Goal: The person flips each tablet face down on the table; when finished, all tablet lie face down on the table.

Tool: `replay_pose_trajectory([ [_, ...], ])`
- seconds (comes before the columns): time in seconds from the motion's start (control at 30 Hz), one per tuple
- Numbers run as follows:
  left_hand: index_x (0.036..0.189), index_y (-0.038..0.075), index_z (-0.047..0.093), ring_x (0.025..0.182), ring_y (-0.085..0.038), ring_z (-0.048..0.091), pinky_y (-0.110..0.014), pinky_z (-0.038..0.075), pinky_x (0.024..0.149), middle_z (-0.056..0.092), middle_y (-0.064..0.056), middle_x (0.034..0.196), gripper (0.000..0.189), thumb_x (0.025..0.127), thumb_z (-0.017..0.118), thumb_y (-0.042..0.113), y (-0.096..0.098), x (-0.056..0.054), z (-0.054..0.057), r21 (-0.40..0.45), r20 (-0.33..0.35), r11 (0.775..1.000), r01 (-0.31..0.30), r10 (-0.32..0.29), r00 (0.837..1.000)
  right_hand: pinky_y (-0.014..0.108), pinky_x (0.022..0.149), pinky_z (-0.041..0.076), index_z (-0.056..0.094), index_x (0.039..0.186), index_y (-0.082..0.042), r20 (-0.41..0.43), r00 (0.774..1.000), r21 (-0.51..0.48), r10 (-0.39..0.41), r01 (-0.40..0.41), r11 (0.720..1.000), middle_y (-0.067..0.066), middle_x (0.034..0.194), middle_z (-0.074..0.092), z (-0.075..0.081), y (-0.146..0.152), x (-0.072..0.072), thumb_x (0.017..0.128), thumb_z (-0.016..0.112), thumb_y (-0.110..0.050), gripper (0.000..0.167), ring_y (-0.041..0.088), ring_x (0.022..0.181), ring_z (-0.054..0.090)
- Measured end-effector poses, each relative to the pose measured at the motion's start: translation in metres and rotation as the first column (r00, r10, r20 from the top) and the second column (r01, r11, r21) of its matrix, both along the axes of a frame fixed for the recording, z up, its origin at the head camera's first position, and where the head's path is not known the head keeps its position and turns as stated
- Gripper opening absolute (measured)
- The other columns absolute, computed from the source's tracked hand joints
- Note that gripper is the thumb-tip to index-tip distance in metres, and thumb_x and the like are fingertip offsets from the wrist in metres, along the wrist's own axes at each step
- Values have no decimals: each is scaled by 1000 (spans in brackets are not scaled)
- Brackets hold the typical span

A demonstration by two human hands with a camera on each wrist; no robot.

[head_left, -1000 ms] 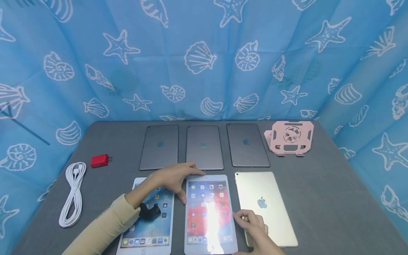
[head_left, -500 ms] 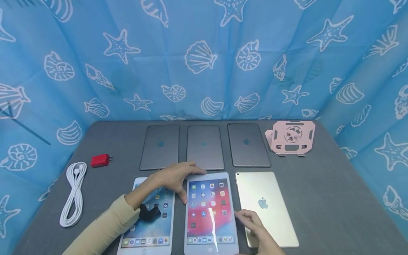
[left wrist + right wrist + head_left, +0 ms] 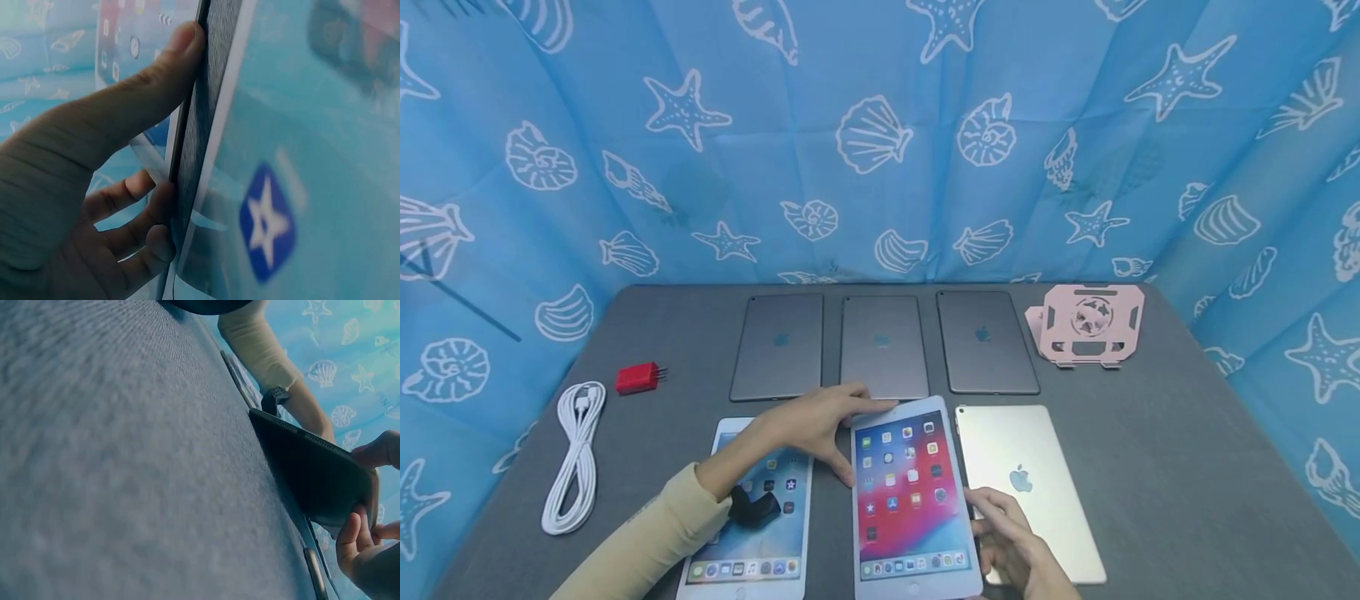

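Observation:
Both hands hold a white-framed tablet (image 3: 913, 508) with a lit red and blue screen, raised and tilted off the table. My left hand (image 3: 820, 427) spans its upper left corner, thumb on the left edge and fingers at the top edge. In the left wrist view, the thumb (image 3: 178, 47) presses the tablet's side and the other fingers curl behind it. My right hand (image 3: 1015, 537) grips the lower right edge. The tablet's dark underside (image 3: 319, 469) shows in the right wrist view, with the right hand's fingers (image 3: 353, 540) curled against it.
Another lit tablet (image 3: 760, 529) lies under the left forearm, and a gold tablet (image 3: 1037, 475) lies face down at right. Three dark tablets (image 3: 883, 358) line the back of the grey table (image 3: 1180, 467). Also there: pink stand (image 3: 1086, 325), red charger (image 3: 637, 377), white cable (image 3: 574, 467).
The middle tablet has lifted, shifted slightly right and turned a little, its screen glare fading. My right hand has moved right with it, and the left hand has followed slightly.

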State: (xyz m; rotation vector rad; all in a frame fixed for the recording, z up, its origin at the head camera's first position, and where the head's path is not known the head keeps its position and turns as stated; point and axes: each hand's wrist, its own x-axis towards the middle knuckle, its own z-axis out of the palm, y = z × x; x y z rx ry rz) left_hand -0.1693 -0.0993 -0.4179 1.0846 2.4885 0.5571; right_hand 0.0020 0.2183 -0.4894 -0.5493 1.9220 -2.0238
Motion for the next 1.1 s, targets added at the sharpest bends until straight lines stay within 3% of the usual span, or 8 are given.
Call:
replay_pose_trajectory([
  [0.17, 158, 32, 38, 96, -10, 49, -22, 47, 79, 53, 3, 121, 110, 66, 94, 50, 8, 4, -3, 40, -42, 999, -8, 9, 999, 29, 76, 55, 31, 162, -19, -71, 996, 77, -45, 51, 996, -9, 151, 28, 17, 1, 1, 84, 75, -1, 91, 13, 120, 57],
  [0.3, 160, 28, 36, 100, -11, 55, -22, 51, 82, 53, 0, 129, 110, 69, 93, 48, 16, 8, -6, 85, -68, 996, -17, 23, 997, 29, 86, 57, 32, 160, -14, -100, 990, 131, -102, 115, 985, -7, 149, 30, 32, -3, 2, 81, 72, 8, 92, 10, 123, 56],
  [0.53, 163, 21, 29, 110, -16, 59, -25, 57, 90, 50, -7, 140, 109, 76, 90, 43, 30, 16, -8, 120, -55, 992, -47, 54, 997, 27, 80, 56, 33, 159, -7, -285, 952, 137, -114, 158, 978, -7, 150, 30, 42, -7, -1, 72, 74, 13, 98, 10, 119, 51],
  [0.73, 164, 18, 23, 118, -19, 61, -30, 57, 98, 50, -7, 142, 110, 79, 87, 48, 36, 21, -7, 150, -48, 988, -34, 42, 998, 27, 74, 52, 34, 159, -6, -353, 930, 132, -99, 154, 979, -6, 151, 30, 48, -9, -2, 70, 73, 14, 100, 10, 119, 46],
  [0.93, 165, 20, 21, 123, -23, 64, -33, 55, 104, 47, -6, 146, 113, 78, 87, 48, 35, 20, -1, 198, 38, 980, -21, 13, 999, 27, 72, 51, 33, 159, -5, -355, 931, 134, -83, 139, 981, -8, 151, 28, 49, -12, -2, 69, 75, 13, 101, 9, 119, 45],
  [1.1, 165, 25, 17, 124, -22, 62, -29, 54, 103, 41, -4, 153, 110, 82, 84, 47, 33, 18, 7, 278, 123, 960, -25, -9, 992, 28, 70, 50, 29, 161, -5, -357, 932, 120, -56, 105, 987, -5, 152, 25, 50, -20, -4, 77, 74, 4, 96, 8, 121, 43],
])
